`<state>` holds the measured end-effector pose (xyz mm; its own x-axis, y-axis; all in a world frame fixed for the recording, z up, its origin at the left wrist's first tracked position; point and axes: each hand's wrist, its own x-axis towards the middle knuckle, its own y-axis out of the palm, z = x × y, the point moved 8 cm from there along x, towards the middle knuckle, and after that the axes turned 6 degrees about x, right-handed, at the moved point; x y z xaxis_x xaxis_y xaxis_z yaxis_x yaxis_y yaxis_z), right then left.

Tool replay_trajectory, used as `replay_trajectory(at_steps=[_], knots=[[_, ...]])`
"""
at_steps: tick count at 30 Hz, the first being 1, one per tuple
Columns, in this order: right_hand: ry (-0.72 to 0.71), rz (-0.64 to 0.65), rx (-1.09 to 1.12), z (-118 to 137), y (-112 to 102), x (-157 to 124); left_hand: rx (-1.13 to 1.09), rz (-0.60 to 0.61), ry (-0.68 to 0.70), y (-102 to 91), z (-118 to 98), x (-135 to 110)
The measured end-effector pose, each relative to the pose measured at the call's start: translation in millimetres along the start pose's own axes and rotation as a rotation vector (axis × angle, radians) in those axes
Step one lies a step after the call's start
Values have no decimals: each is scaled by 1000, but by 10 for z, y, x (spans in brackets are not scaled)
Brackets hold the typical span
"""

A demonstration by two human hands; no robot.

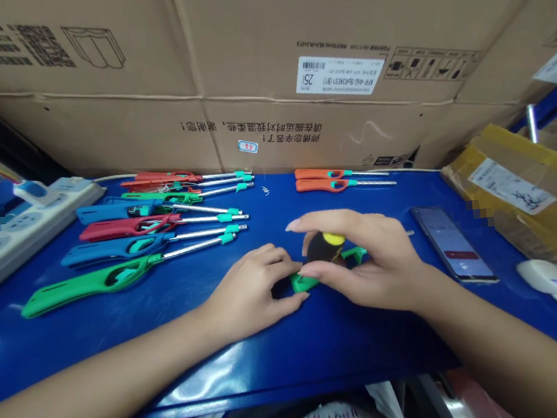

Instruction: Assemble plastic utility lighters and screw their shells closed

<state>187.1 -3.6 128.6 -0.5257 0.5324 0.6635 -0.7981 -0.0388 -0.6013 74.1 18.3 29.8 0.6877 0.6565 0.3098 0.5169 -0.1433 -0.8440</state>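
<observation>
My right hand is curled round a stubby black and yellow handle, which looks like a screwdriver's. Its tip is hidden. Below it, a green long-nosed lighter lies on the blue table, mostly covered by my hands. With thumb and fingers, my left hand pinches the end of that lighter. To the left lie several long-nosed lighters in a row, among them a green one, a blue one and a red one. Two orange lighters rest beyond my right hand.
A big cardboard box walls off the back of the table. At the left stands a white power strip with a plug in it. On the right are a phone, a white corded device and a yellow-taped parcel.
</observation>
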Motion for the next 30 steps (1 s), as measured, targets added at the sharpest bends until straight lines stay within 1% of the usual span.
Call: replay_trajectory(at_steps=[2,4,5,9,11,13,15,17,19,22,24,26,28,30], knots=[[73,-196,73,-68,-153,-2,52,36,-26,-19,-5,6],[190,-419,168,-237,-340,-37,130,94,-51,-34,-6,11],[250,-506,205,-349,-421,-61,168,122,-65,-39,-3,14],[423,-585,295,-844,-610,-94,301,191,-100,-46,-3,36],[519,-613,381,-1092,-674,-143,341,211,-95,-27,-13,54],[616,-646,481,-1269,-700,-209,352,238,-81,-1,-12,74],[690,-652,575,-1352,-672,-266,370,265,-59,6,15,98],[726,-639,623,-1360,-614,-308,409,270,-39,-32,77,134],[738,-631,627,-1341,-542,-346,433,241,-38,-122,174,194],[753,-635,603,-1322,-414,-399,486,151,-85,-322,356,349],[781,-612,579,-1323,-315,-422,505,116,-108,-417,461,501],[830,-554,579,-1341,-202,-438,525,86,-123,-469,541,693],[906,-479,598,-1385,-85,-468,534,81,-120,-449,598,912],[986,-425,623,-1452,12,-514,542,78,-108,-383,638,1144]])
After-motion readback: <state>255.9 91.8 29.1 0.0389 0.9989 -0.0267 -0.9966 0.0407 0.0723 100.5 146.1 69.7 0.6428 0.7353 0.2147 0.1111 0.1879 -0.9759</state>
